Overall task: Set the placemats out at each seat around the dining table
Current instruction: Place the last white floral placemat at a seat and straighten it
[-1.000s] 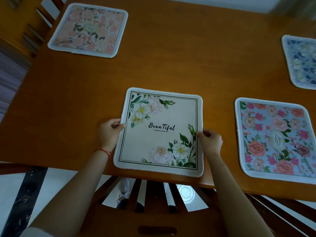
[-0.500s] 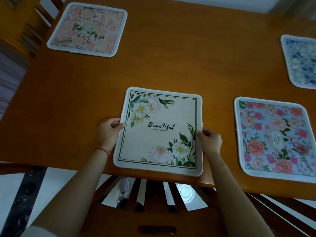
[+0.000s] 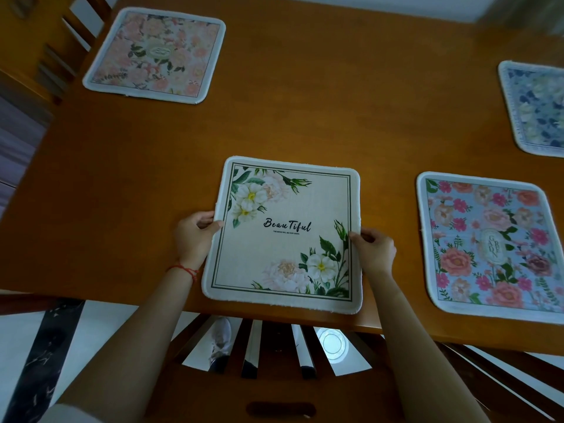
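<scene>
A cream placemat (image 3: 283,233) printed with white flowers and the word "Beautiful" lies flat near the front edge of the wooden dining table (image 3: 305,111). My left hand (image 3: 195,236) pinches its left edge, thumb on top. My right hand (image 3: 374,250) pinches its right edge the same way. Three other floral placemats lie on the table: a pink one (image 3: 157,53) at the far left, a blue and pink one (image 3: 491,245) at the near right, and a dark blue one (image 3: 540,108) at the far right, cut off by the frame.
A wooden chair back (image 3: 274,389) with slats stands right below the cream placemat, against the table's front edge. Another chair (image 3: 503,374) shows at the lower right and one (image 3: 58,47) at the far left. A shoe (image 3: 221,337) shows on the pale floor through the slats.
The cream placemat has shifted very slightly toward the table's front edge with both hands still pinching its sides. Otherwise the scene is the same.
</scene>
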The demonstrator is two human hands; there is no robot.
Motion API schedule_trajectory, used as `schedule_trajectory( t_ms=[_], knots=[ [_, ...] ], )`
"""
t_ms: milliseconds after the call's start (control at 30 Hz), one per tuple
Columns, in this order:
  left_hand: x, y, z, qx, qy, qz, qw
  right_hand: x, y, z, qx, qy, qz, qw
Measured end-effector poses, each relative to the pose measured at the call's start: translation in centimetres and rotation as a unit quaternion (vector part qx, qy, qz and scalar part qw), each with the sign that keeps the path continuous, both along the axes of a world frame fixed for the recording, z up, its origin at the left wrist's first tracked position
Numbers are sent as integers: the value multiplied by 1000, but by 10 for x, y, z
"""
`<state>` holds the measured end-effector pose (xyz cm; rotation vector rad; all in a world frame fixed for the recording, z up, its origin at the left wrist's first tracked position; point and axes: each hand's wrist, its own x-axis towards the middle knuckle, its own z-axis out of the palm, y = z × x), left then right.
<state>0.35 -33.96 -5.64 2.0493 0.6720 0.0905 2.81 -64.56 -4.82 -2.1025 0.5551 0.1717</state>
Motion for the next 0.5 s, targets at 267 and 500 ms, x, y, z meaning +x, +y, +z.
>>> schedule_trajectory(
  t_ms=[267, 500],
  knots=[
    [6, 0, 1, 5, 7, 5, 1000, 4, 2, 1, 2, -2, -9, 1000],
    [15, 1, 1, 4, 10, 1, 1000, 10, 2, 1, -1, 9, -20, 1000]
  ],
)
